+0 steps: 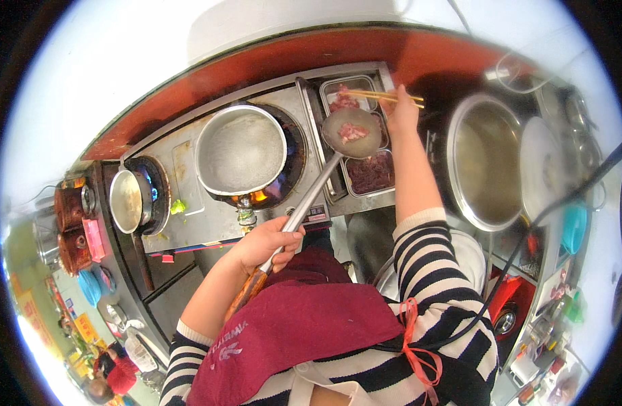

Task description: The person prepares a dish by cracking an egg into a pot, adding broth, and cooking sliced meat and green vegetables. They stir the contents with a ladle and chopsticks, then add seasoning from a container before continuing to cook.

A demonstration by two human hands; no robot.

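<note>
My left hand (272,242) is closed around the long metal handle of a ladle (370,144) with a wooden grip. In the ladle's bowl lies a small heap of raw sliced meat (352,132). My right hand (403,114) holds a pair of wooden chopsticks (374,94) pointing left. Their tips meet raw meat (344,103) in the rear metal container (366,82); whether they pinch a piece is unclear. The ladle hangs over the containers and largely hides the middle one. Darker meat (370,176) fills the front container.
Left of the containers, an aluminium pot (224,192) of cloudy liquid stands over a lit burner. Further left, a saucepan (125,205) sits by a blue flame (153,192). A large stockpot (454,167) of liquid stands right of my right arm. A black cable (514,252) crosses at right.
</note>
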